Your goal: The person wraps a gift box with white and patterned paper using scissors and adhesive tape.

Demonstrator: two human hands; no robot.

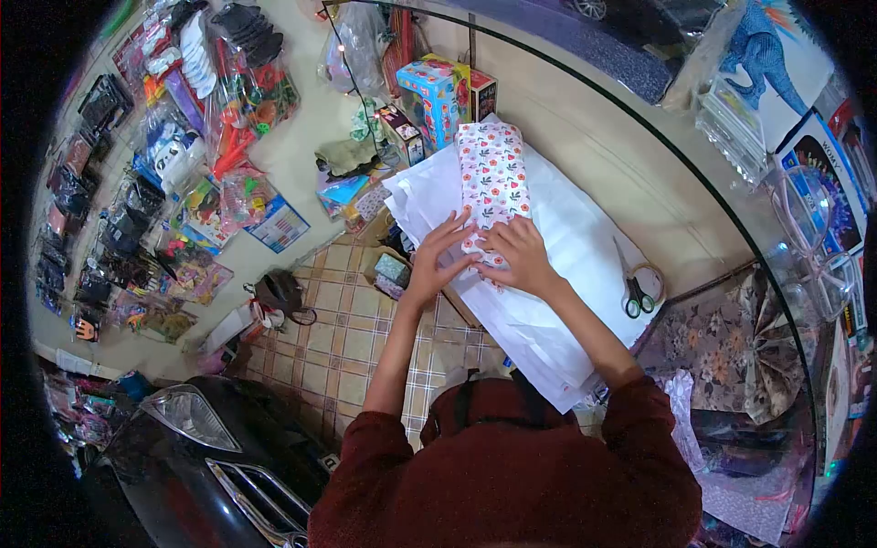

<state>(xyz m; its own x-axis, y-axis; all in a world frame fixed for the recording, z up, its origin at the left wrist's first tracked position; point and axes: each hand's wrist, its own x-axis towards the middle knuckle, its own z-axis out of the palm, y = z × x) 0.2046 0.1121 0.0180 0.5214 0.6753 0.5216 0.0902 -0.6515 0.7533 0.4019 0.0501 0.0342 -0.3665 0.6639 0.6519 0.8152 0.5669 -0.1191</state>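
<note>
A long package in white floral wrapping paper [494, 169] lies on large white paper sheets [575, 247]. My left hand [441, 258] rests at its near left edge, fingers stretched out and thumb apart. On the near end of the package, my right hand [519, 256] lies with fingers spread over the paper, its thumb close to the left thumb. The fingers partly cover this end, so the paper's folds there are hidden. To the right of the package, scissors [637, 297] with dark green handles lie on the white sheets beside a roll of tape [650, 285].
A blue toy box [429, 99] and smaller boxes stand beyond the sheets. A dark glass edge [676, 137] curves along the right. Packaged goods [242, 110] hang on the left wall. A black vehicle front [210, 438] sits at lower left, near the tiled floor [343, 310].
</note>
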